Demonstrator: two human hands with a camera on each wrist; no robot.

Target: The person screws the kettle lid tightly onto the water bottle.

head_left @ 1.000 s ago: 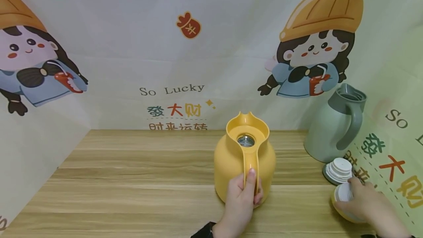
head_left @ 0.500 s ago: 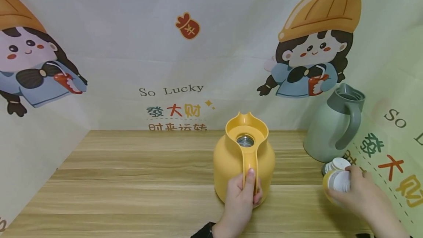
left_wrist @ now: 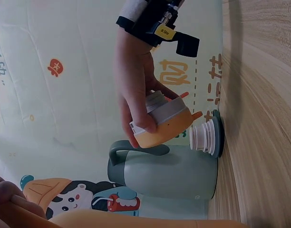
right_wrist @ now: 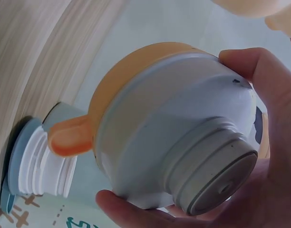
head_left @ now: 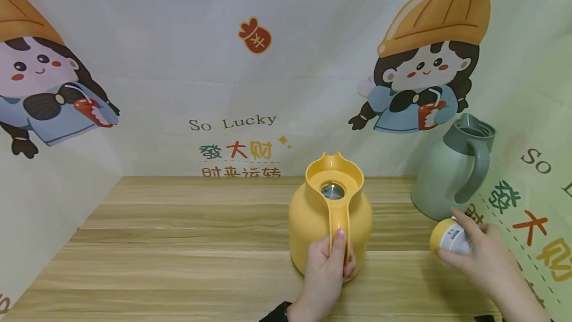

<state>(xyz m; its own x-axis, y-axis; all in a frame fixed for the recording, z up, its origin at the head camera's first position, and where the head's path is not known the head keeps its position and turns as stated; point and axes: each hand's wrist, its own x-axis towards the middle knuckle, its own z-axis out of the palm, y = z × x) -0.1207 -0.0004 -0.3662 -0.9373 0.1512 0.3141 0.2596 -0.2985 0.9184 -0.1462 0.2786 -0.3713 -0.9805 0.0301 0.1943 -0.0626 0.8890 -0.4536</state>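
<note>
My left hand [head_left: 325, 265] grips the handle [head_left: 338, 215] of a yellow thermos jug [head_left: 297, 222]. The jug stands upright without its lid, and its round mouth [head_left: 332, 191] shows. To the right, my right hand [head_left: 489, 257] holds a yellow-and-white jug lid [head_left: 452, 237] between thumb and fingers, above the table. Its white threaded plug [right_wrist: 209, 164] faces my palm and its yellow top is turned away, toward the yellow jug's side. A small orange tab [right_wrist: 72, 135] sticks out from the lid's rim.
A green thermos jug [head_left: 435, 178] stands upright at the back right, its mouth uncovered. Its dark green lid with a white plug [left_wrist: 206, 137] lies plug up on the wooden table [head_left: 178, 252], mostly hidden in the head view. Printed cloth walls [head_left: 178, 53] border the table.
My right hand has lifted the yellow-and-white lid and carried it up and left, tilting its yellow top leftward. My left hand keeps its grip on the yellow jug, which stays put.
</note>
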